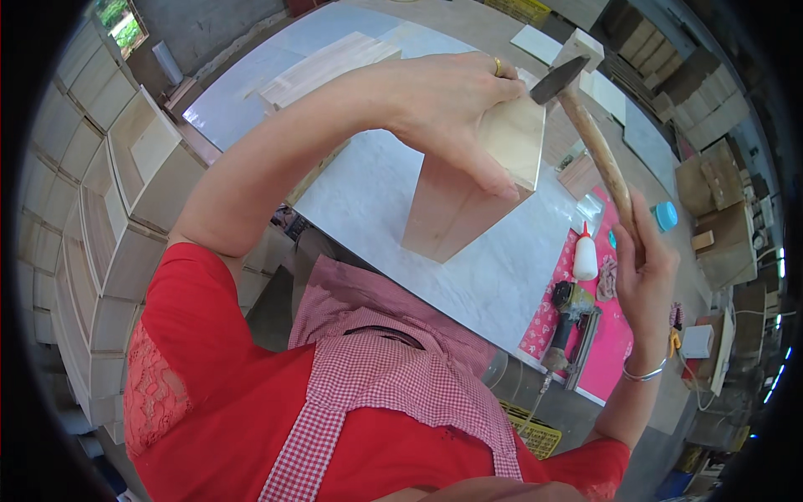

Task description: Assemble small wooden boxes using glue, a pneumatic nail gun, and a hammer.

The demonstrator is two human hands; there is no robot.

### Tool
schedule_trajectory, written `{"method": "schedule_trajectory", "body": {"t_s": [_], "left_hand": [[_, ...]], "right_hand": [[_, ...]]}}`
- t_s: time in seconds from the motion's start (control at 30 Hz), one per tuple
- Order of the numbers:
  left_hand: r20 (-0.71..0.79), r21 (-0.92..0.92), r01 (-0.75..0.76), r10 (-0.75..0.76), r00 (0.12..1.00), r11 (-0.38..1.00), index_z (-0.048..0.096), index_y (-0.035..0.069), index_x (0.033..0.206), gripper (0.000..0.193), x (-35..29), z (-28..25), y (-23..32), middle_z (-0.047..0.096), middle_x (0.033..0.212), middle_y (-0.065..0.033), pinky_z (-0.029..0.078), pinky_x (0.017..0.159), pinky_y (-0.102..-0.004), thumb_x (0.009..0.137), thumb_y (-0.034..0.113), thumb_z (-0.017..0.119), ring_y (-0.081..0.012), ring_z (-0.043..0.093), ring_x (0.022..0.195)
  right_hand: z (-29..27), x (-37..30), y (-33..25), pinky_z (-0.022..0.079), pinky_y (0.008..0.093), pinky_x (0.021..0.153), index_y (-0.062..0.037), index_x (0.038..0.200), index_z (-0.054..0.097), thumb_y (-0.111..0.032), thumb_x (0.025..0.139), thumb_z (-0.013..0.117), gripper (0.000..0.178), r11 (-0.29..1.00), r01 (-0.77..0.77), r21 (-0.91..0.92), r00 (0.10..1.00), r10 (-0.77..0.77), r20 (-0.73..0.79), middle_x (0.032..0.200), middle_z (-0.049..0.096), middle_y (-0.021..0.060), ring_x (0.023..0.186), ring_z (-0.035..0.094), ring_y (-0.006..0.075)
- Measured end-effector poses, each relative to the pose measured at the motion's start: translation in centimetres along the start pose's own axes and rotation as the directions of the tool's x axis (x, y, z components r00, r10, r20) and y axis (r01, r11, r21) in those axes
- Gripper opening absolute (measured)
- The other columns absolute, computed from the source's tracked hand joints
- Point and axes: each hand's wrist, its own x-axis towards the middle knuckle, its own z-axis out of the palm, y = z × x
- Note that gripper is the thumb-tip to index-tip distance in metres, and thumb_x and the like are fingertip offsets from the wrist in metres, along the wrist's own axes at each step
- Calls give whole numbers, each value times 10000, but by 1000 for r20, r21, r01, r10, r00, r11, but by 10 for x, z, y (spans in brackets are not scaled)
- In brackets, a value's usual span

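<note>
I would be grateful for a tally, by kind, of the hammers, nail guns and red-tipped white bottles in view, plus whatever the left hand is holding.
Hammer, in the right hand: 1
Nail gun: 1
White bottle: 1
Wooden box, in the left hand: 1
Total: 4

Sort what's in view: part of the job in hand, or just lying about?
In use:
- wooden-handled hammer, in right hand
- wooden box, steadied by left hand

Lying about (first two possibly job-related, but untouched):
- nail gun
- red-tipped white squeeze bottle
- crumpled cloth
- yellow crate
</note>
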Motion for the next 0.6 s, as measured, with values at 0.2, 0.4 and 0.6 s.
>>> {"method": "schedule_trajectory", "body": {"t_s": [0.2,0.4,0.6], "left_hand": [[-40,5,-20,20,999,1000,489,-114,1334,1072,-2,3,-3,483,1383,-262,441,1037,-383,615,645,730,-367,515,1248],[-105,14,-27,28,994,1000,497,-109,1320,1057,-7,11,-4,501,1359,-263,454,1019,-376,607,631,745,-374,525,1232],[-100,-205,32,-54,994,978,536,-86,1260,937,-11,-11,-11,595,1242,-201,492,949,-360,620,548,792,-300,613,1112]], "right_hand": [[-3,1,0,477,267,599,-62,1359,570,-25,894,645,472,1000,-9,-18,999,8,-49,815,656,161,621,583,117],[7,-9,4,389,224,559,-17,1306,587,-71,947,621,365,998,-56,15,998,57,-40,754,567,17,623,470,63],[36,-43,44,348,188,548,22,1146,633,-140,988,604,228,918,-315,240,928,351,-125,720,501,-67,617,456,44]]}}
